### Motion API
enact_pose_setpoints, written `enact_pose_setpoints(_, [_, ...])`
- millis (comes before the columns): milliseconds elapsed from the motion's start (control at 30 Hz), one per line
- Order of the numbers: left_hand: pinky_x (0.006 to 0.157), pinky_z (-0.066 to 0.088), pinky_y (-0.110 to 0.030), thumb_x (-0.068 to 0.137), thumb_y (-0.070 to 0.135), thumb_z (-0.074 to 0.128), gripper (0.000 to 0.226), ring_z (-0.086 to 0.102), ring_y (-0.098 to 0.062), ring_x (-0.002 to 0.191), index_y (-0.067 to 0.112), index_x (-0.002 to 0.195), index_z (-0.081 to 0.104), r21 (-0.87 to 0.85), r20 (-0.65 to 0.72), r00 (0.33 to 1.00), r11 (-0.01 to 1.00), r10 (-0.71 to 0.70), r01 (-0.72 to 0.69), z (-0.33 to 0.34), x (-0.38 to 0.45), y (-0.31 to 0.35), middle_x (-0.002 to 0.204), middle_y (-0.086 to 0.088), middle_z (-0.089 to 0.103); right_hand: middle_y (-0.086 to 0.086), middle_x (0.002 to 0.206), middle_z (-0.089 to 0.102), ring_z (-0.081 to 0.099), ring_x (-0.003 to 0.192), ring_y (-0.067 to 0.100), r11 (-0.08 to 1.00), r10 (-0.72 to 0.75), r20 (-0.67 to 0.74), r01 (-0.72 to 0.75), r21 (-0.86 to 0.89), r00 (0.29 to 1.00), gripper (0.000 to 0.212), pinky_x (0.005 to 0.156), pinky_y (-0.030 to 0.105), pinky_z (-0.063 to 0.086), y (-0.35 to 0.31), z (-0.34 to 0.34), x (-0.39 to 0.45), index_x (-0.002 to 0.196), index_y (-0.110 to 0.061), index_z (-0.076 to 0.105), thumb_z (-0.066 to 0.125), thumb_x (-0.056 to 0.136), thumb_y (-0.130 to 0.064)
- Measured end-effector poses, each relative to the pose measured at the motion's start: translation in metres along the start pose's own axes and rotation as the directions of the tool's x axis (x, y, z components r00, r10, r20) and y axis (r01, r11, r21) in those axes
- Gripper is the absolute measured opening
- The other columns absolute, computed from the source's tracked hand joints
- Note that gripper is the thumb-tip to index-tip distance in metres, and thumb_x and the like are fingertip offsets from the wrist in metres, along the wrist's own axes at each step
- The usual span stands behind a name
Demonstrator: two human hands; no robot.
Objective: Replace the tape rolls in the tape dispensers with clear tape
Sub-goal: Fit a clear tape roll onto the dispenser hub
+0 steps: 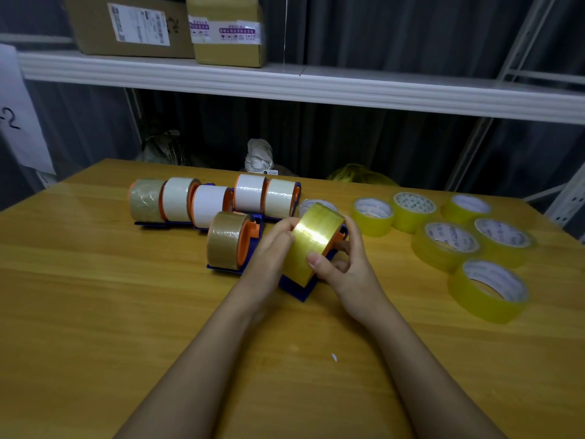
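Fingers (316,259) of both hands curl around the clear tape roll (311,240) on its blue dispenser (302,291).

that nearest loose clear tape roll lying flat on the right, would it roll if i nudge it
Probably not: the nearest clear tape roll lies flat on the wooden table, so it should slide. Its glossy band looks slippery. Stood on edge, it would likely roll.

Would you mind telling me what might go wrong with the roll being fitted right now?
1. Both hands, left and right, hold the clear roll tilted on the blue dispenser; it may seat crooked on the hub.
2. The brown-roll dispenser stands right beside the left hand and could get knocked.
3. The spare rolls lie close on the right; an elbow could sweep them.
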State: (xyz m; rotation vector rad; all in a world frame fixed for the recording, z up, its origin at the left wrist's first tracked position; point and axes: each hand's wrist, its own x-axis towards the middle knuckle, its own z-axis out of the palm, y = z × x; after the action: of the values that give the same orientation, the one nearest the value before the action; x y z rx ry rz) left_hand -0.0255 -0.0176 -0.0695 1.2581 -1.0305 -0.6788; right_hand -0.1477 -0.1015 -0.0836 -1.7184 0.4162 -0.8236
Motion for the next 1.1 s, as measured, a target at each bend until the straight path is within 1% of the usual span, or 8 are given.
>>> enact_pose_setpoints(200, [0.066, 0.049, -0.016, 0.085, 0.038, 0.039, 0.041, 0.062, -0.008, 0.082, 0.015, 0.111, 0.060, -0.034, -0.015, 1.000, 0.999, -0.013, 0.012, 0.0024, -0.0015, 0.0023, 0.094, -0.001, 0.065, -0.015, 0.119, 0.053, 0.063, 0.095, -0.004, 1.000, -0.006, 0.013, 0.006, 0.006, 1.000, 0.080, 0.072, 0.020, 0.053, -0.0009, 0.0001, -0.0006, 0.138, -0.044, 0.025, 0.074, 0.076, -0.040])
enact_pose_setpoints(267, [0.068, 0.049, -0.016, 0.086, 0.041, 0.040, 0.040, 0.062, -0.008, 0.083, 0.015, 0.109, 0.061, -0.065, -0.019, 1.000, 0.998, -0.017, 0.016, 0.0027, -0.0023, 0.0028, 0.092, 0.002, 0.065, -0.014, 0.119, 0.053, 0.064, 0.096, -0.003, 1.000, -0.006, 0.016, 0.006, 0.009, 1.000, 0.075, 0.073, 0.022, 0.054, -0.0015, 0.0003, -0.0003, 0.131, -0.050, 0.027, 0.074, 0.074, -0.041])
enact_pose_setpoints(400, [0.077, 0.050, -0.026, 0.085, 0.033, 0.041, 0.038, 0.062, -0.018, 0.096, 0.016, 0.113, 0.061, -0.137, 0.028, 1.000, 0.991, -0.001, 0.005, 0.0016, -0.0041, 0.0021, 0.106, -0.012, 0.064, -0.018, 0.117, 0.053, 0.067, 0.094, 0.006, 0.999, 0.026, 0.009, -0.027, 0.025, 1.000, 0.069, 0.076, 0.029, 0.057, -0.0016, -0.0010, 0.0004, 0.117, -0.065, 0.028, 0.072, 0.066, -0.052])
enact_pose_setpoints(500, [0.077, 0.051, -0.029, 0.080, 0.029, 0.040, 0.038, 0.062, -0.019, 0.099, 0.024, 0.112, 0.059, -0.086, 0.031, 1.000, 0.996, 0.000, 0.003, 0.0002, -0.0025, 0.0004, 0.108, -0.006, 0.064, -0.021, 0.115, 0.052, 0.068, 0.091, 0.005, 0.999, 0.033, 0.006, -0.033, 0.031, 0.999, 0.066, 0.078, 0.030, 0.058, -0.0004, -0.0017, 0.0005, 0.115, -0.065, 0.026, 0.069, 0.067, -0.046])
enact_pose_setpoints(767, [0.069, 0.050, -0.021, 0.081, 0.032, 0.041, 0.034, 0.062, -0.009, 0.086, 0.025, 0.108, 0.060, -0.034, 0.005, 1.000, 0.999, 0.009, -0.009, 0.0025, -0.0023, 0.0036, 0.096, 0.001, 0.065, -0.017, 0.115, 0.055, 0.068, 0.089, 0.008, 1.000, 0.009, -0.009, -0.009, 0.017, 1.000, 0.072, 0.074, 0.027, 0.056, 0.0020, -0.0013, -0.0002, 0.127, -0.056, 0.027, 0.072, 0.072, -0.043])
enact_pose_setpoints(933, [0.072, 0.048, -0.027, 0.082, 0.035, 0.042, 0.038, 0.061, -0.021, 0.090, 0.017, 0.111, 0.060, -0.027, 0.007, 1.000, 1.000, 0.005, -0.005, 0.0033, -0.0027, 0.0044, 0.102, -0.014, 0.063, -0.014, 0.118, 0.055, 0.068, 0.091, 0.008, 1.000, 0.015, -0.008, -0.016, -0.014, 1.000, 0.084, 0.073, 0.028, 0.056, 0.0054, -0.0015, 0.0011, 0.144, -0.040, 0.024, 0.071, 0.074, -0.039])
enact_pose_setpoints(1033, [0.077, 0.049, -0.034, 0.082, 0.034, 0.044, 0.041, 0.061, -0.030, 0.100, 0.014, 0.115, 0.058, -0.082, 0.026, 1.000, 0.997, 0.001, 0.001, 0.0007, -0.0027, 0.0014, 0.108, -0.017, 0.062, -0.014, 0.121, 0.054, 0.068, 0.092, 0.009, 0.999, 0.035, -0.009, -0.036, -0.018, 0.999, 0.086, 0.076, 0.031, 0.058, 0.0059, -0.0024, 0.0015, 0.144, -0.041, 0.023, 0.071, 0.073, -0.042])
enact_pose_setpoints(1100, [0.076, 0.050, -0.033, 0.079, 0.034, 0.047, 0.043, 0.061, -0.030, 0.100, 0.015, 0.116, 0.058, -0.073, 0.037, 0.999, 0.997, 0.010, -0.007, -0.0002, -0.0023, 0.0004, 0.109, -0.017, 0.062, -0.016, 0.121, 0.052, 0.068, 0.092, 0.008, 0.999, 0.046, -0.010, -0.046, -0.017, 0.999, 0.085, 0.078, 0.031, 0.058, 0.0058, -0.0021, 0.0015, 0.141, -0.046, 0.022, 0.071, 0.071, -0.045])
